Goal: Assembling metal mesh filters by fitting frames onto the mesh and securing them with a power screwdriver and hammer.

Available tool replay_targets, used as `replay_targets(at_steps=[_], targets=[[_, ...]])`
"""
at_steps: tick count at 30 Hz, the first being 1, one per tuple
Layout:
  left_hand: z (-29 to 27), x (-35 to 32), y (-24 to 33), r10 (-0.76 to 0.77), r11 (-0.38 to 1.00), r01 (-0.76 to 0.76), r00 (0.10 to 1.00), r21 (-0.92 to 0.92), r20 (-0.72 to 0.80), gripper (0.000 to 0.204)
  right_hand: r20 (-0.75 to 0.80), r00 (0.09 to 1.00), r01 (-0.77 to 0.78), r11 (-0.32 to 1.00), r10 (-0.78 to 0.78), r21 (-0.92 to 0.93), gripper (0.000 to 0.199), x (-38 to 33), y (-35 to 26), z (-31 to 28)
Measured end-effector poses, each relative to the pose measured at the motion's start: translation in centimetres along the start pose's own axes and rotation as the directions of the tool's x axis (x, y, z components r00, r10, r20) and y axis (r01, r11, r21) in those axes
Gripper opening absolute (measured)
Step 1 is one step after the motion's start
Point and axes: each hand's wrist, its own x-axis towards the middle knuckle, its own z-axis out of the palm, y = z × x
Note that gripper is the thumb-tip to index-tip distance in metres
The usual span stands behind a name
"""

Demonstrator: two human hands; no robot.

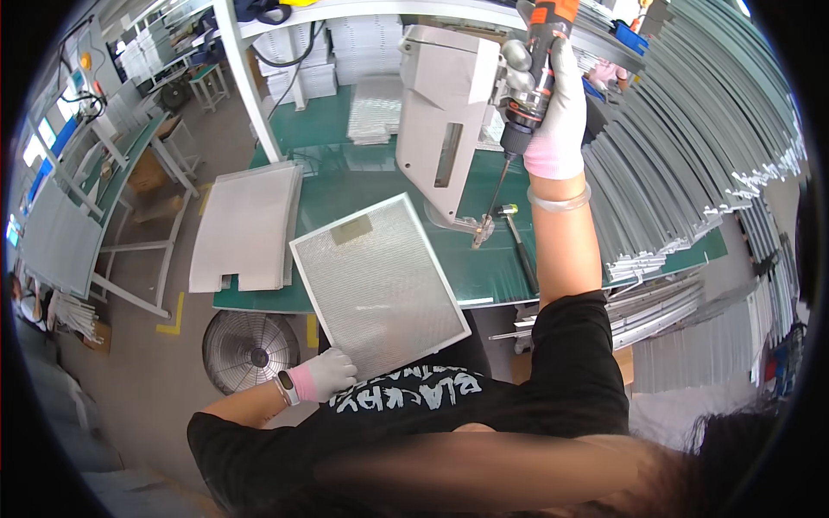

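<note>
My left hand [331, 374], in a white and pink glove, is closed on the near left corner of a rectangular mesh filter panel [380, 289] with a thin metal frame. The panel tilts across the bench's front edge, against my body. My gloved right hand [563, 108] is wrapped round an orange and black power screwdriver [531, 95], raised above the bench. Its long bit [499, 192] points down toward a small clear piece [484, 229] at the foot of a grey upright housing [440, 112]. Whether the bit touches that piece is hard to tell.
A small hammer [521, 250] lies on the green bench [345, 177], right of the housing. White sheets [246, 226] are stacked at its left edge. Many grey frames [682, 138] stand packed at the right. A round floor fan [250, 352] is below the bench, at left.
</note>
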Motion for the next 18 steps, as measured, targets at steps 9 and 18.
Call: replay_targets(at_steps=[9, 18], targets=[[-13.9, 14.3, -4.2, -0.503, 0.800, -0.129, 0.390, -0.586, -0.771, 0.056, -0.030, 0.999, -0.028, 0.999, 0.027, -0.016, 0.035, -3.6, 3.6, 2.4], [-15.7, 21.5, -5.9, -0.594, 0.488, -0.471, 0.438, -0.735, -0.675, 0.043, -0.206, 0.978, 0.012, 0.998, -0.023, -0.055, 0.043, -7.5, 4.9, 0.2]])
